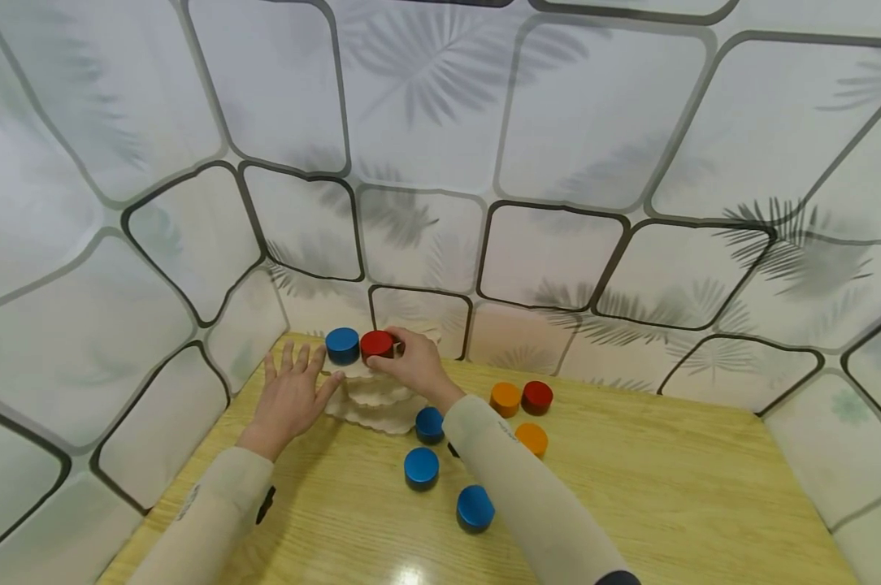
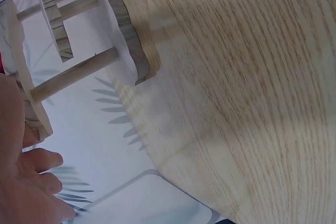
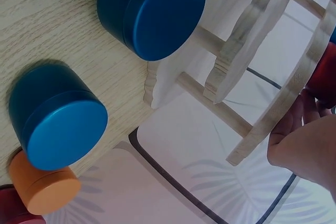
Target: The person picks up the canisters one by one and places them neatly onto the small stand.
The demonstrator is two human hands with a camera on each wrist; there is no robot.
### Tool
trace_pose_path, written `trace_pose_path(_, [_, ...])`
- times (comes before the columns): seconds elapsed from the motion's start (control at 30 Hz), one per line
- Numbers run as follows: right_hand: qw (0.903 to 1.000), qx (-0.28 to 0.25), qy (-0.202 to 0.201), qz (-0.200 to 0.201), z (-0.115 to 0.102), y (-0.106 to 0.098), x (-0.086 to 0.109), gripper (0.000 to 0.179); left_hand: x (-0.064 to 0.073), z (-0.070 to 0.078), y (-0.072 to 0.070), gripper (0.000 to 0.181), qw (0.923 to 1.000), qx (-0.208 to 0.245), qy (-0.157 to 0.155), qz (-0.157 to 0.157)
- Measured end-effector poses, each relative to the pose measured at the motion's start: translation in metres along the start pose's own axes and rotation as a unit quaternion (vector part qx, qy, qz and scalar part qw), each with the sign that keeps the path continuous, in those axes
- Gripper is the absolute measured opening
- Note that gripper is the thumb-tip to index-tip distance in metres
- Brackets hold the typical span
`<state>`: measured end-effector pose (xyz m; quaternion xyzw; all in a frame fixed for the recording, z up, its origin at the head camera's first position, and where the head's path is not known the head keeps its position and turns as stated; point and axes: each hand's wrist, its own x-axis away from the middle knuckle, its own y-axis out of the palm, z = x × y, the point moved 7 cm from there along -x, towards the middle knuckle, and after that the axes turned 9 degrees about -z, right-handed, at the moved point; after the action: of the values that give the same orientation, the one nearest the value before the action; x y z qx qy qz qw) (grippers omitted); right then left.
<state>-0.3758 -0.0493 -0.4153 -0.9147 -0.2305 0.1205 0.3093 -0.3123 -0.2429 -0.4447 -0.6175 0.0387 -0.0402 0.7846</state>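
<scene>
Visibly, we record a tiered stand of pale, unpainted wood, its shelves scallop-edged and joined by round posts, standing on the wood-grained surface. At its top tier we find the red canister, a squat, smooth cylinder with a glossy lid; the right hand has it in a pinching grip of thumb and fingers. Just beside it sits a blue canister of like shape. We note the left hand with fingers extended and spread, its grip holding nothing, at the stand's left side; contact we cannot confirm. Near the stand we count three more blue canisters, metallic in sheen and seamed below the lid, two matte-looking orange canisters and a second red canister.
</scene>
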Motion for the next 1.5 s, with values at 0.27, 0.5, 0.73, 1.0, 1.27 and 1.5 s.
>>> trace_pose_path(0.27, [1.0000, -0.001, 0.003, -0.004, 0.001, 0.001, -0.001, 0.046, -0.001, 0.001, -0.001, 0.074, 0.9998, -0.015, 0.002, 0.010])
trace_pose_path(0.5, [0.9991, -0.032, 0.028, -0.008, 0.006, -0.001, 0.001, 0.076, 0.000, 0.001, 0.000, 0.076, 0.9999, -0.006, 0.002, 0.009])
trace_pose_path(0.73, [0.9968, -0.076, 0.022, -0.008, 0.012, -0.015, 0.017, 0.072, -0.001, 0.002, -0.003, 0.074, 0.9999, -0.007, 0.003, 0.009])
trace_pose_path(1.0, [0.9965, -0.079, -0.015, 0.023, 0.026, -0.037, 0.044, 0.046, 0.001, 0.003, -0.005, 0.074, 0.9999, -0.004, 0.009, 0.008])
trace_pose_path(1.27, [0.9958, -0.091, -0.010, 0.004, 0.041, -0.061, 0.070, 0.046, 0.001, 0.003, -0.005, 0.074, 0.9999, -0.007, 0.009, 0.006])
trace_pose_path(1.5, [0.9962, -0.085, 0.016, -0.011, 0.064, -0.076, 0.095, 0.049, 0.000, 0.002, -0.004, 0.073, 0.9997, -0.018, 0.012, 0.014])
